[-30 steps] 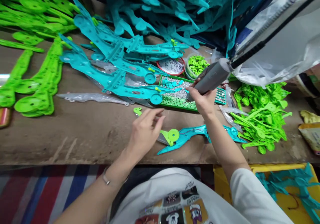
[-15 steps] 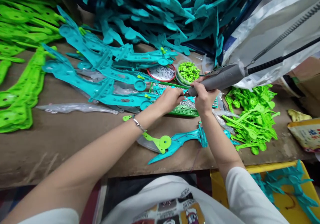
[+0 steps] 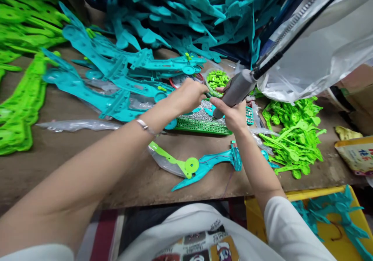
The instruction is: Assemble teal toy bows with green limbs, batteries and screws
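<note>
My right hand (image 3: 237,115) is wrapped round a grey electric screwdriver (image 3: 240,86), its tip pointing down towards the green basket (image 3: 201,126) of small silver screws. My left hand (image 3: 190,94) is closed in a pinch beside the red-rimmed basket (image 3: 174,83), just left of my right fingers. What it pinches is too small to make out. Below the hands lies a turquoise plastic part (image 3: 208,165). A lime-green arm (image 3: 190,165) with a round end rests on it, beside a clear plastic blade (image 3: 164,163).
Turquoise parts (image 3: 113,103) lie to the left, with a large heap (image 3: 175,12) behind. Lime-green parts are piled at left (image 3: 21,109) and right (image 3: 294,136). A bowl of small green pieces (image 3: 215,78) stands behind the hands. A coiled spring (image 3: 303,14) and cable rise from the screwdriver.
My left hand has moved up and left, away from the screwdriver's tip towards the red-rimmed basket. The screwdriver has swung from nearly level to a steeper tilt, tip down.
</note>
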The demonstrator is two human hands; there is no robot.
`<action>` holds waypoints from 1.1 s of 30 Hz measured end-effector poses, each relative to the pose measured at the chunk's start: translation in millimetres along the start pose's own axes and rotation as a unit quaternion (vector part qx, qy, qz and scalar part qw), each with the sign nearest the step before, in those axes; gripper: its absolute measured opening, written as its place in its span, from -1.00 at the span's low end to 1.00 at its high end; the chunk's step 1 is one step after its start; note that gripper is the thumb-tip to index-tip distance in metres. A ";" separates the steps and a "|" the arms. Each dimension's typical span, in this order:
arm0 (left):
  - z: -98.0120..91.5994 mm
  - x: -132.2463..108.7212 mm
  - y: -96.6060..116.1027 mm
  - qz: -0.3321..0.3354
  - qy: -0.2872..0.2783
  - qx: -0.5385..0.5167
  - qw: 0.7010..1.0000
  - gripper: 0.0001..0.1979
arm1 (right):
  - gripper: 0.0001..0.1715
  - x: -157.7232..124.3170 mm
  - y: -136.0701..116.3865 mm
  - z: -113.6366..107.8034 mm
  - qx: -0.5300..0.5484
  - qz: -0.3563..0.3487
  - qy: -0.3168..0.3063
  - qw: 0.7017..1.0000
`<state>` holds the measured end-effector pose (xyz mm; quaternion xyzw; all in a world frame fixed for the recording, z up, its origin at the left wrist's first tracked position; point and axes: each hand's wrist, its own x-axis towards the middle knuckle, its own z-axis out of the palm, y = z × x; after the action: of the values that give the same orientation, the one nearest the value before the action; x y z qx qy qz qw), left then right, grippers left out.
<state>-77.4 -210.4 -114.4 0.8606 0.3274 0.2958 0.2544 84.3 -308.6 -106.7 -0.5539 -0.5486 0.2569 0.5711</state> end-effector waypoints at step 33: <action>46.0 -255.3 35.0 -0.422 0.301 -0.256 0.816 0.20 | -0.58 -41.3 36.3 35.5 0.085 0.037 0.033 0.995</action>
<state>-187.7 -426.9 -211.7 0.4095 0.6316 0.4767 0.4540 52.4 -324.1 -161.6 -0.5316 -0.4849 0.3051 0.6239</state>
